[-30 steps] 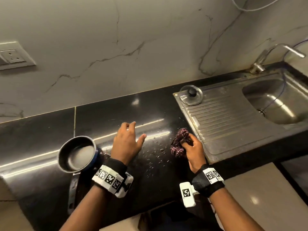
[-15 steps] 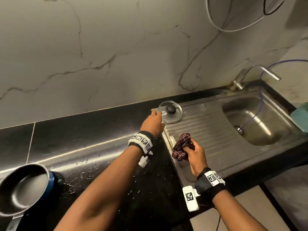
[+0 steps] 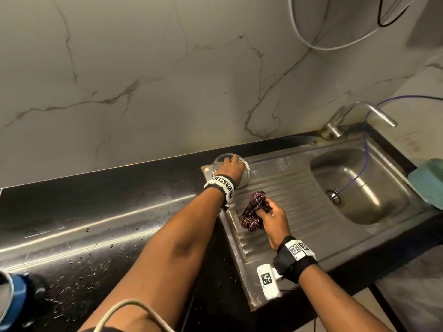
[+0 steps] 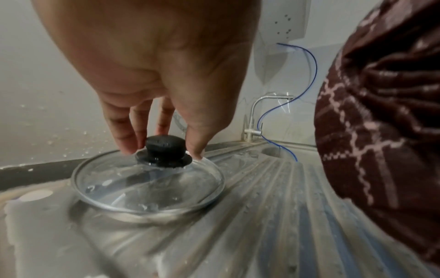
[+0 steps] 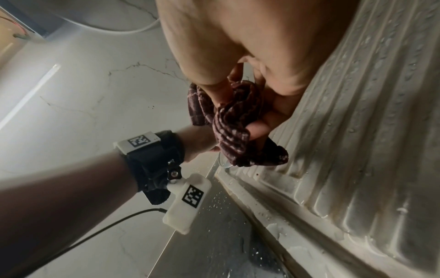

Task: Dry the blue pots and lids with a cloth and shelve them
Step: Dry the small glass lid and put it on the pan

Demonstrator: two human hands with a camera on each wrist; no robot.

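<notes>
A steel sink (image 3: 359,185) with a ribbed draining board (image 3: 287,195) is set into a black worktop (image 3: 96,212) speckled with water drops. A tap (image 3: 359,113) stands at its back corner, and a thin blue tube (image 3: 354,178) runs down into the drain (image 3: 335,196). A marble-patterned wall (image 3: 143,80) rises behind, where a white cable (image 3: 311,44) loops. A teal sponge (image 3: 429,183) sits at the sink's right edge

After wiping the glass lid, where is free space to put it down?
Bare patches: the black counter between the blue pot and the left forearm, wet there; the ribbed drainboard between cloth and basin. The drainboard's back-left corner is crowded by lid and left hand.
</notes>
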